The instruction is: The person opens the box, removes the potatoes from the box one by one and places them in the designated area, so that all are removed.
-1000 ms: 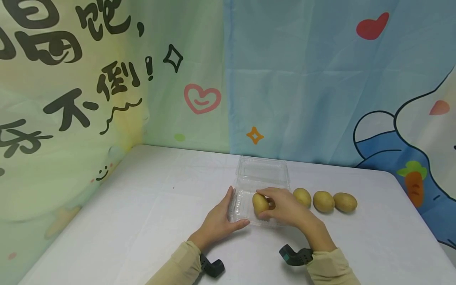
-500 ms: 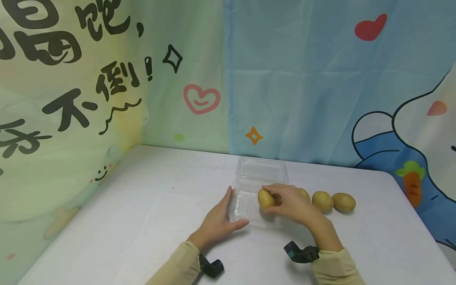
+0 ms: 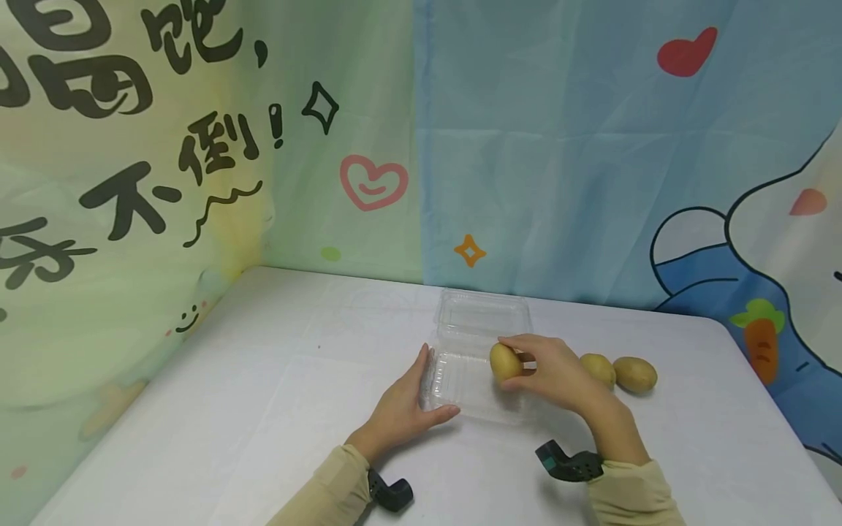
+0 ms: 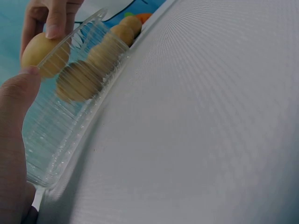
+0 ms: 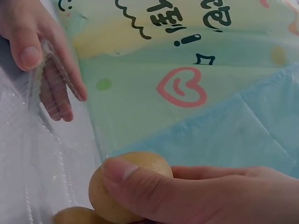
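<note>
we pinch a potato (image 3: 504,363) in our right hand's (image 3: 558,374) fingers, over clear container (image 3: 454,383) | our left hand (image 3: 397,411), fingers straight and wide, touches container's left end | more potatoes (image 3: 635,375) right, on tabletop (image 3: 263,409)

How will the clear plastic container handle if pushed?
The container looks thin-walled, so probably light and somewhat flexible. Its low, wide shape suggests sliding before tipping. The left hand against its side would likely steady it.

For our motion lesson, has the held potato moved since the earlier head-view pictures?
Yes: the held potato has moved rightward, against the orange star.
</note>
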Available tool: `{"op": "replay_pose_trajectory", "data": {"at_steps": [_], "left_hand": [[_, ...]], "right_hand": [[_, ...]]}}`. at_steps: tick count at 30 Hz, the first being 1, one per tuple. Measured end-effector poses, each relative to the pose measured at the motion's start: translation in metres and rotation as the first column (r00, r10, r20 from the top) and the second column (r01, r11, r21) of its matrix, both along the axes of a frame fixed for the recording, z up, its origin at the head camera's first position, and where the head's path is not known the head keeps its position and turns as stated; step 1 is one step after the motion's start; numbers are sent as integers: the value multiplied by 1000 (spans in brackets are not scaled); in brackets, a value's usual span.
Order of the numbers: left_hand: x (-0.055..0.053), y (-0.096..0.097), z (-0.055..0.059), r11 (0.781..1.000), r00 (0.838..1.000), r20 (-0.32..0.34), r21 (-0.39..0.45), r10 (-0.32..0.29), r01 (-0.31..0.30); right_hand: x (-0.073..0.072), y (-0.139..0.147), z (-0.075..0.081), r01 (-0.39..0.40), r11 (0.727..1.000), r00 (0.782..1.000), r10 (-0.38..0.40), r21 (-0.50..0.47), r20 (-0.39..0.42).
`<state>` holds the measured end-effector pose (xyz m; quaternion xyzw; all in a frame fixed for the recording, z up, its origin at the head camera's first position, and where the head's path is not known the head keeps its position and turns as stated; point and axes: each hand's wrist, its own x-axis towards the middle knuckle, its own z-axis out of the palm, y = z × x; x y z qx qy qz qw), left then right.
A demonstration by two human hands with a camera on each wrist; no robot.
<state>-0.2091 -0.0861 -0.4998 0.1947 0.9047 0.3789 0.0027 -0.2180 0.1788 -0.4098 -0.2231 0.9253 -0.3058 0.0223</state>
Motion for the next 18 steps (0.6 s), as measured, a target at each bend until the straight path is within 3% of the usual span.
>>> {"op": "replay_pose_trajectory", "data": {"at_steps": [18], "left_hand": [[0,0,1,1000,1000,1,-12,-1,1]], "right_hand": [[3,20,14,43,999,998,-44,22,46]]}}
